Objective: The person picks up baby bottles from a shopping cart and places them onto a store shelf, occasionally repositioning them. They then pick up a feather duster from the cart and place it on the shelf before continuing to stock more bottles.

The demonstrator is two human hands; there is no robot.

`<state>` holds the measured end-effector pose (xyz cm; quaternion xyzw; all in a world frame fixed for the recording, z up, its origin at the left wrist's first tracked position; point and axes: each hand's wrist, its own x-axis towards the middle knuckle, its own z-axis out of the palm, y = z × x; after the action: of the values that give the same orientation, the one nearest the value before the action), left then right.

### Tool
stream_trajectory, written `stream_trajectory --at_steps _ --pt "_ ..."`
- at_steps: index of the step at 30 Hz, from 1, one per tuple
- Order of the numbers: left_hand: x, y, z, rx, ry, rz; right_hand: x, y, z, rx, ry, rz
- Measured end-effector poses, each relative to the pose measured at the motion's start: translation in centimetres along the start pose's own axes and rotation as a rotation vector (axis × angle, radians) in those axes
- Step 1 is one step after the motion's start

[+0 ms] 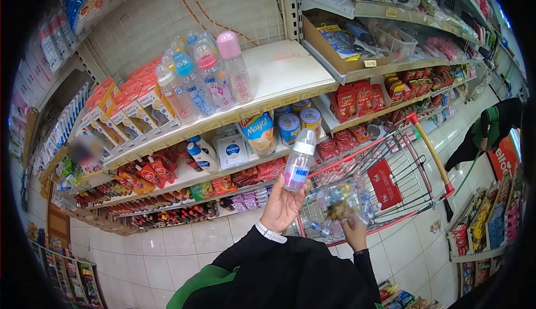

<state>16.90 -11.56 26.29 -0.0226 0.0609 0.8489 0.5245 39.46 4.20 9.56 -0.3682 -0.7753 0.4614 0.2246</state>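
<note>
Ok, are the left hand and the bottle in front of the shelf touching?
Touching. The head view shows the left hand with thumb and fingers at either side of the bottle's base.

One bottle (300,162) is near the centre and four shelf-front bottles (209,82) toward eleven o'clock; those behind overlap too much to count. One cart (420,147) and one red sign (384,184) are toward four, one other person (484,133) toward three.

And there's mayo (258,136) beside the cans (289,129), orange boxes (129,107) up on the left, a person (487,133) over at right
</note>
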Motion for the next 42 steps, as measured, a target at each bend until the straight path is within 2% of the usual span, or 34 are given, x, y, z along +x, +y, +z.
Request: stream_trajectory --at_steps 2,4,8,10,12,14,16,18,19,20,22,23,26,27,28,29,30,32,34,36,37,38,40,42 --pt "0.0 0.3 -0.1 0.012 -0.001 0.009 0.6 0.1 0.3 -0.027 -0.025 -0.02" --pt "0.0 0.8 -0.1 -0.051 -0.005 -0.065 1.2 -1.1 0.4 -0.023 -0.052 -0.039" --pt "-0.3 1.7 -0.5 0.133 -0.078 -0.05 2.1 -4.8 0.8 0.08 -0.135 0.062" --pt "-0.7 2.3 -1.5 0.137 -0.102 -0.112 2.8 -6.4 1.1 -0.144 -0.083 -0.12" --pt "-1.2 2.3 -3.0 0.295 -0.08 -0.148 3.4 -9.4 1.2 -0.227 -0.046 -0.17" --pt "-1.8 2.6 -3.9 0.36 -0.113 -0.191 4.4 -11.8 1.6 -0.09 -0.001 -0.382" --pt "-2.1 2.6 -3.5 0.934 -0.112 -0.234 5.0 -15.0 2.0 -0.003 -0.02 -0.371" --pt "-2.1 2.9 -2.9 0.968 -0.096 -0.209 5.7 -17.5 2.4 0.033 -0.094 -0.44" --pt "-2.0 3.5 -3.3 1.147 -0.127 -0.231 6.0 -17.9 3.2 0.171 -0.119 -0.436" --pt "-2.0 3.8 -3.6 1.324 -0.158 -0.251 6.2 -18.5 3.6 0.17 -0.115 -0.435" --pt "-2.2 4.0 -2.7 1.302 -0.14 -0.182 6.6 -19.5 4.3 0.396 -0.249 -0.271" --pt "-2.1 4.8 -2.3 1.366 -0.134 -0.165 6.6 -19.6 4.6 0.393 -0.246 -0.271" --pt "-2.3 7.0 -3.2 1.427 -0.113 -0.184 7.1 -19.8 5.5 1.205 -0.576 0.007" --pt "-2.3 7.6 -2.8 1.541 -0.177 -0.163 7.3 -20.1 5.2 1.015 -0.636 0.028" --pt "-2.4 8.1 -2.7 1.652 -0.241 -0.14 7.3 -20.7 5.3 1.013 -0.635 0.023" --pt "-1.8 8.8 -3.8 1.782 -0.401 -0.107 7.2 -21.4 5.6 0.859 -0.692 -0.112" --pt "-1.9 9.1 -3.4 1.782 -0.403 -0.102 7.2 -21.9 6.0 0.7 -0.743 -0.245" --pt "-2.4 9.6 -2.1 1.741 -0.293 -0.15 8.0 -23.0 6.5 0.665 -0.757 -0.213" --pt "-2.5 9.9 -1.3 1.727 -0.27 -0.119 8.7 -24.8 6.2 0.608 -0.735 -0.276" --pt "-2.5 10.2 -1.4 1.824 -0.279 0.107 9.4 -26.2 6.0 0.563 -0.711 -0.292" --pt "-2.8 9.9 -1.1 1.585 -0.189 0.07 10.1 -26.6 5.9 0.579 -0.71 -0.323" --pt "-2.8 10.3 -1.6 1.584 -0.193 0.072 10.9 -27.1 5.6 0.594 -0.708 -0.354" --pt "-2.7 11.4 -2.8 1.349 -0.151 0.027 12.4 -29.3 4.5 0.737 -0.673 -0.404" --pt "-2.8 12.0 -3.1 1.362 -0.149 0.058 15.0 -32.3 2.2 0.733 -0.591 -0.504"
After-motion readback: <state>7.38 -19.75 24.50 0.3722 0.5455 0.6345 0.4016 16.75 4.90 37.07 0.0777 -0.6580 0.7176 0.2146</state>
